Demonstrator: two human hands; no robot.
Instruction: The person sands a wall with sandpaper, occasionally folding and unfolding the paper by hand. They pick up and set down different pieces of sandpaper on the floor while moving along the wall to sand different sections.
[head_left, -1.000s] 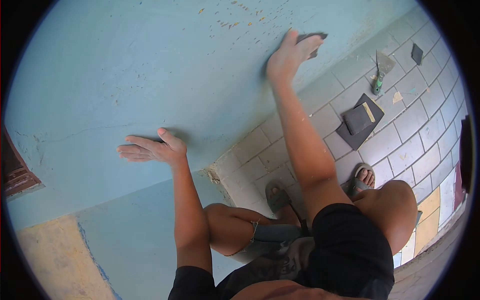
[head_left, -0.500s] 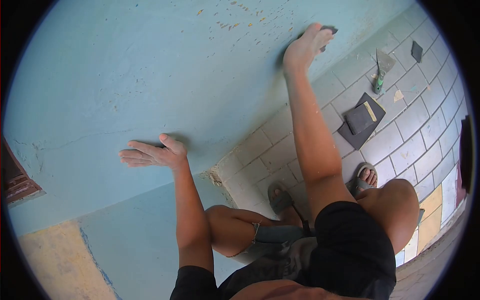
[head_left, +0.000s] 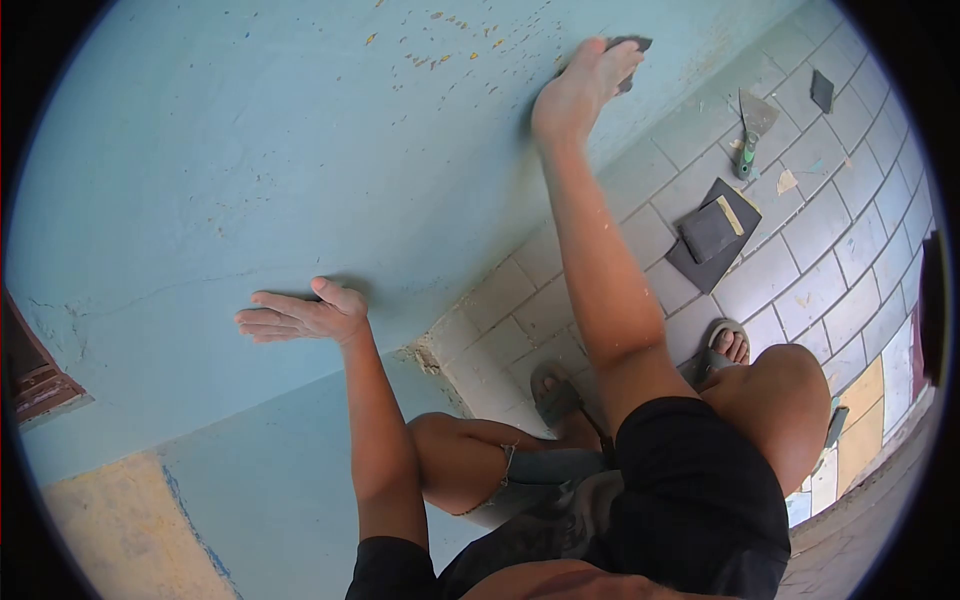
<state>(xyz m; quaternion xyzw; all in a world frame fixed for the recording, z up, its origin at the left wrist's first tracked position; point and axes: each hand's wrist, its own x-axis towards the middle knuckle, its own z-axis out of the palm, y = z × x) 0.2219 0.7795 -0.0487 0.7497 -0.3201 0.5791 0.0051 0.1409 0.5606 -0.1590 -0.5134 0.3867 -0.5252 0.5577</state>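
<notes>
My left hand (head_left: 305, 314) lies against the light blue wall (head_left: 300, 180), its fingers stretched out to the left and nothing in it. Higher up on the right, my right hand (head_left: 583, 88) presses a dark, thin sheet (head_left: 632, 44) to the same wall. Part of that sheet sticks out past the fingers; the rest is hidden beneath them. Chipped spots (head_left: 445, 60) mark the paint to the left of my right hand.
On the tiled floor (head_left: 820, 240) at the right lie dark sheets (head_left: 712, 232), a scraper with a green handle (head_left: 745, 155), a small dark piece (head_left: 822, 91) and paint flakes (head_left: 786, 181). A brown frame (head_left: 45, 385) is at the left edge.
My right hand has moved left and slightly up in view with the dark sheet. My left hand stays nearly in place. The floor items have shifted slightly left and up with the camera.
</notes>
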